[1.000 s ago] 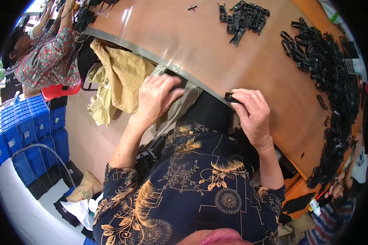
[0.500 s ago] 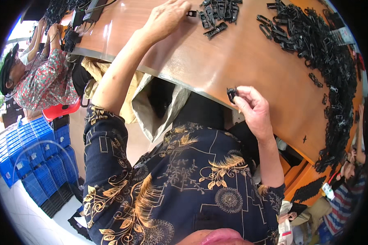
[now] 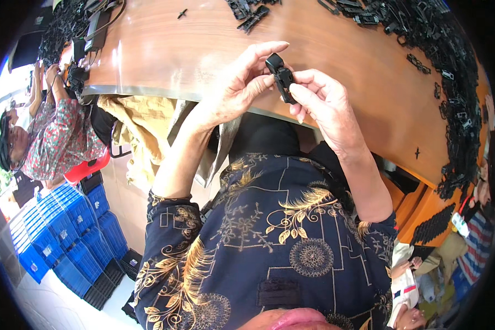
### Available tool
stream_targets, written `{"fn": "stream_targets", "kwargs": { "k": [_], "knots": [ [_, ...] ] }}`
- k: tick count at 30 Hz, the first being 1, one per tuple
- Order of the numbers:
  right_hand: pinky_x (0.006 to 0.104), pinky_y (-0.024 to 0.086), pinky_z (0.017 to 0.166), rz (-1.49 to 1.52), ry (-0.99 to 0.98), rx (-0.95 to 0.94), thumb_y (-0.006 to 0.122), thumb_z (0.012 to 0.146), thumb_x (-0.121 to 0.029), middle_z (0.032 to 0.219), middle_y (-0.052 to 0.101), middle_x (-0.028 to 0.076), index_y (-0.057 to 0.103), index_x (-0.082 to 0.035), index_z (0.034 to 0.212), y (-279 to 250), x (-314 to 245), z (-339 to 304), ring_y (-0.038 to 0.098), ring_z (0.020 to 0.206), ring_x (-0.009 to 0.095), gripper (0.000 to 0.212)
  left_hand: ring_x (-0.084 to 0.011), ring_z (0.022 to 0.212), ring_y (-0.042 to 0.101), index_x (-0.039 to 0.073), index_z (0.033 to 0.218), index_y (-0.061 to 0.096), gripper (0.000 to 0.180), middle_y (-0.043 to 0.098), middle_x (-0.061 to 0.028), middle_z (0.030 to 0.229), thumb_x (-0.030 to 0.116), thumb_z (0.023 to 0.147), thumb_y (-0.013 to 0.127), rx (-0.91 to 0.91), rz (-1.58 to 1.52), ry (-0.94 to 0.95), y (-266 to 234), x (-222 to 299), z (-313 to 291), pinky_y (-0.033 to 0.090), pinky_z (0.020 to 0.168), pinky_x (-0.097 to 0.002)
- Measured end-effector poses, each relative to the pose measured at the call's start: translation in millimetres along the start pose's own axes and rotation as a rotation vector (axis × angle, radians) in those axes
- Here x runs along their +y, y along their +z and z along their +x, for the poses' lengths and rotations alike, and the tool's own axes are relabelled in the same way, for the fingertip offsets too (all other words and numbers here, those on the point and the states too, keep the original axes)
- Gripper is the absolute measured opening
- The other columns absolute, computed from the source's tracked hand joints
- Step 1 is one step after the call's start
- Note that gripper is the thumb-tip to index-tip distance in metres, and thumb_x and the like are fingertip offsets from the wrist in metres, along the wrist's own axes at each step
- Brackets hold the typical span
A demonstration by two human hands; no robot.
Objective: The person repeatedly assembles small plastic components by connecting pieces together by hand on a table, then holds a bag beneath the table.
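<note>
1. Black plastic part [image 3: 282, 78], clip-like: located near 12 o'clock of the view, raised between two hands over the table's near edge, its length running from 11 to 5 o'clock. Whether one piece or two joined: cannot tell.
2. Left hand [image 3: 232, 92], bare: at 9 o'clock of the part. Thumb bears on the part's side; fingers grasp its upper end, index finger stretched past it. Exact contact of the other fingers hidden.
3. Right hand [image 3: 327, 103], bare: at 4 o'clock of the part. Thumb and forefinger pinch its lower end; remaining fingers curled beneath.
4. Table [image 3: 368, 93], brown wood-look top, grey strip along part of the near edge.
5. Small group of black clips [image 3: 253, 19]: on the table, 11 o'clock of the held part, cut off by the frame.
6. Long heap of black parts [image 3: 456, 104]: on the table, sweeping from 1 to 4 o'clock.
7. Small cross-shaped dark pieces, two: one at 10 o'clock [image 3: 182, 14], one at 4 o'clock [image 3: 417, 152].
8. Yellowish sack [image 3: 146, 118]: below the table edge, toward 8 o'clock.
9. Blue crates [image 3: 66, 220], stacked: farther off, 8 o'clock.
10. Co-worker [image 3: 66, 132], floral-patterned sleeve: 9 o'clock.
</note>
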State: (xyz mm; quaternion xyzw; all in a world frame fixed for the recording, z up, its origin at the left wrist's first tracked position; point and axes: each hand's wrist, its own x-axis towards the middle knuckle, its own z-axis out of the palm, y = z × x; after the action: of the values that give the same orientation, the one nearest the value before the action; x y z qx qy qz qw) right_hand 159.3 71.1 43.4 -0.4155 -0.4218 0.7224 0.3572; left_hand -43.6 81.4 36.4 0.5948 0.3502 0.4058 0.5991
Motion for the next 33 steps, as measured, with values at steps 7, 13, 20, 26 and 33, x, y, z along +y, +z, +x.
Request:
{"fn": "stream_targets", "kwargs": {
  "k": [7, 13, 20, 26, 33],
  "knots": [
    [0.021, 0.049, 0.058, -0.013, -0.001, 0.012, 0.06, 0.093, -0.009, 0.082, 0.065, 0.004, 0.062, 0.002, 0.106, -7, 3, -1, 0.059, 0.066, 0.007, 0.018, -0.016, 0.106, 0.059, 0.006, 0.144, 0.036, 0.05, 0.06, -0.0095, 0.118, 0.009, 0.097, 0.054, -0.022, 0.096, -0.025, 7, 2, 0, 0.047, 0.094, -0.0311],
    [0.0213, 0.05, 0.058, -0.047, -0.055, 0.036, 0.061, 0.092, -0.007, 0.082, 0.066, 0.005, 0.061, 0.002, 0.103, -11, 8, 0, 0.06, 0.065, 0.008, 0.014, -0.02, 0.109, 0.06, 0.006, 0.145, 0.034, 0.053, 0.06, -0.0129, 0.119, -0.003, 0.095, 0.049, 0.017, 0.296, -0.008, 20, -2, -1, 0.048, 0.094, -0.0315],
    [0.0215, 0.049, 0.056, -0.254, -0.086, 0.092, 0.061, 0.092, -0.004, 0.081, 0.066, 0.005, 0.06, 0.002, 0.101, -22, 12, -8, 0.06, 0.063, 0.007, 0.012, -0.0222, 0.119, 0.056, 0.003, 0.144, 0.032, 0.054, 0.057, -0.0167, 0.125, -0.008, 0.093, 0.046, 0.02, 0.415, -0.198, 37, 3, -12, 0.045, 0.101, -0.0321],
    [0.0213, 0.047, 0.053, -0.404, -0.123, 0.122, 0.062, 0.091, -0.004, 0.071, 0.063, 0.003, 0.061, -0.001, 0.097, -30, 11, -14, 0.058, 0.058, 0.006, 0.008, -0.0233, 0.114, 0.059, 0.001, 0.143, 0.028, 0.055, 0.058, -0.0193, 0.123, -0.006, 0.092, 0.049, 0.006, 0.329, -0.229, 52, 7, -8, 0.047, 0.097, -0.0334],
    [0.0209, 0.047, 0.052, -0.19, 0.036, 0.008, 0.061, 0.091, -0.004, 0.074, 0.063, 0.002, 0.061, 0.0, 0.095, -39, 1, -16, 0.057, 0.057, 0.006, 0.006, -0.0232, 0.103, 0.064, 0.0, 0.141, 0.027, 0.055, 0.064, -0.0182, 0.108, -0.004, 0.091, 0.052, 0.058, 0.533, -0.052, 68, 0, -9, 0.05, 0.088, -0.0319]
  ]
}}
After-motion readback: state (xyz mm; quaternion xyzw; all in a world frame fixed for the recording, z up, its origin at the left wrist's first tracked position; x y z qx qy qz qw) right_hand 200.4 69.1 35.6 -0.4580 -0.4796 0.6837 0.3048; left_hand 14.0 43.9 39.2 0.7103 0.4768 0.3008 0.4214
